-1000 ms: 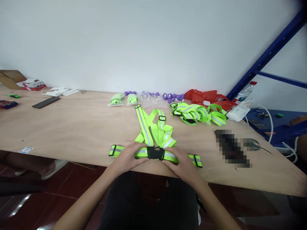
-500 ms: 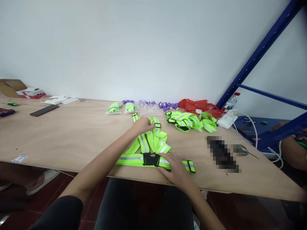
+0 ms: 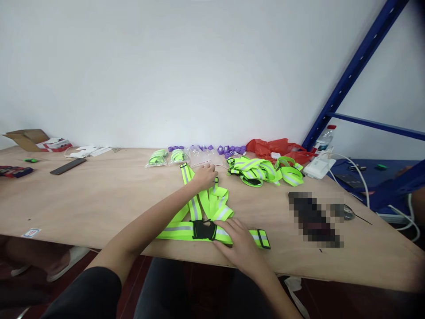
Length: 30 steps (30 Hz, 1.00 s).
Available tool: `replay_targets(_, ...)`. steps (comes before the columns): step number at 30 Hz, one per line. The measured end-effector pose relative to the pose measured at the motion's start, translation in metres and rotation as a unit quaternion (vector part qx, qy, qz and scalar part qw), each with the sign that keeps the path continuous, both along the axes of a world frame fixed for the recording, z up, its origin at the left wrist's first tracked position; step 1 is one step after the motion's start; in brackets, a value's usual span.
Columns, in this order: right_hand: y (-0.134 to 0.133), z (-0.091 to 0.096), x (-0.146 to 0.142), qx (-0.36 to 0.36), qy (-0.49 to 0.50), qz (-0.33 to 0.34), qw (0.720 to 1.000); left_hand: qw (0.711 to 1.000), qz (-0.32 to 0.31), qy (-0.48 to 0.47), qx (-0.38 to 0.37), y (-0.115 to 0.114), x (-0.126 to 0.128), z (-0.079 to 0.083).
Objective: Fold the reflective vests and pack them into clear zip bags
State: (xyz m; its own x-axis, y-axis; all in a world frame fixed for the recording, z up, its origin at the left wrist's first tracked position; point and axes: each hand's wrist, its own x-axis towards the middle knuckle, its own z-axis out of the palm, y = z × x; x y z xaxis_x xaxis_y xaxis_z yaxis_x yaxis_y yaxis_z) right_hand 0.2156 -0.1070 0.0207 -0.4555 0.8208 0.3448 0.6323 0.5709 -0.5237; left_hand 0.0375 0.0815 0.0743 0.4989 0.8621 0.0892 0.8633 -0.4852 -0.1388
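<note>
A neon-yellow reflective vest (image 3: 195, 206) made of straps with silver stripes lies on the table in front of me. My left hand (image 3: 206, 176) reaches across its upper straps, fingers bent over a strap beside a small black slider; the fingertips partly hide the strap. My right hand (image 3: 239, 241) rests on the waist belt, just right of the black buckle (image 3: 204, 230). Its fingers lie stretched on the belt's upper edge, with the thumb apart at the lower edge. The belt's right end with a black slider (image 3: 263, 239) sticks out beyond this hand.
Behind are bagged vests (image 3: 157, 157), a clear plastic bag (image 3: 202, 156), purple pieces (image 3: 231, 150) and a red bag (image 3: 277, 149). More reflective straps (image 3: 257, 170) lie in a heap. To the right are a white box (image 3: 317, 167), a bottle (image 3: 324, 139) and a blue rack (image 3: 348, 75).
My left hand has shifted slightly and now covers the upper strap loop that showed before. The right hand stays on the belt by the buckle. The camera view has moved a little.
</note>
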Motion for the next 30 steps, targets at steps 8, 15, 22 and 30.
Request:
replay_targets(8,0.0,-0.003,-0.003,0.017,-0.007,-0.003,1.0,0.999,-0.009,0.028,-0.039,0.026,-0.002,-0.001)
replay_targets(15,0.001,-0.005,-0.004,-0.001,0.001,-0.008,1.0,0.999,-0.03,-0.022,-0.034,0.05,-0.006,0.016)
replay_targets(22,0.0,-0.006,-0.004,-0.008,0.006,-0.002,1.0,0.998,-0.011,-0.057,0.005,0.078,-0.036,0.036)
replay_targets(30,-0.001,-0.007,-0.004,-0.014,0.0,-0.009,1.0,0.997,-0.025,-0.073,0.009,0.106,-0.049,0.04)
